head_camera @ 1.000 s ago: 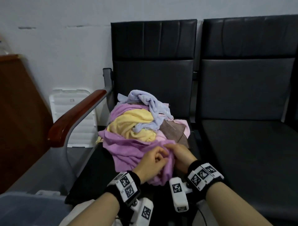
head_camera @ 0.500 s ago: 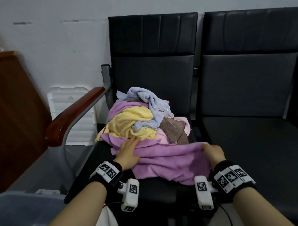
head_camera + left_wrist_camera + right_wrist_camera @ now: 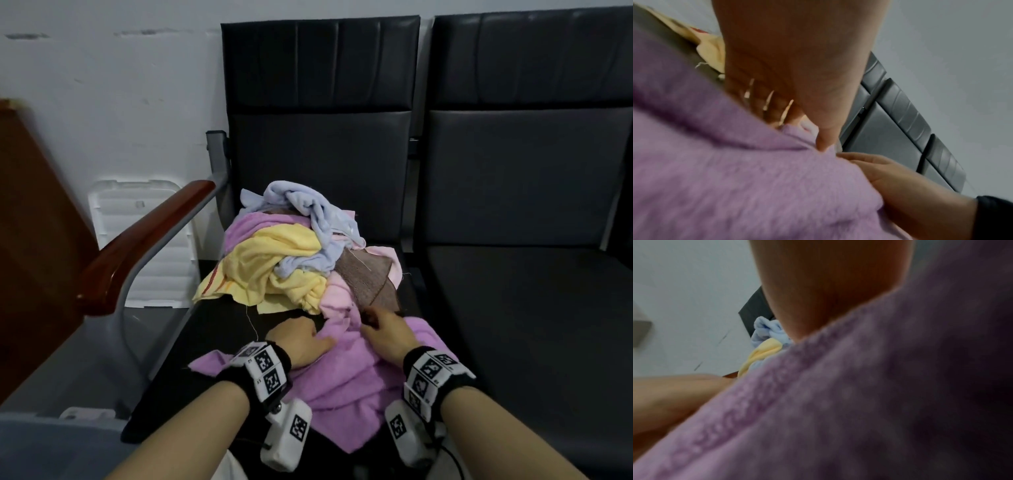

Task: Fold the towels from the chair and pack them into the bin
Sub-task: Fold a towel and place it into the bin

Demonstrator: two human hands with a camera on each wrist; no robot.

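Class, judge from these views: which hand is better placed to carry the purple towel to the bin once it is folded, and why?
Probably the left hand: the bin shows at the person's lower left, beside that arm. The right hand rests across the purple towel, farther away.

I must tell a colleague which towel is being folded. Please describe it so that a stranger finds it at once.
Find the left black chair, the one with the wooden armrest. On its seat's front edge, nearer than the heap, lies the purple towel with both hands on it. Unlike the yellow towel and blue towel, it lies apart, spread out.
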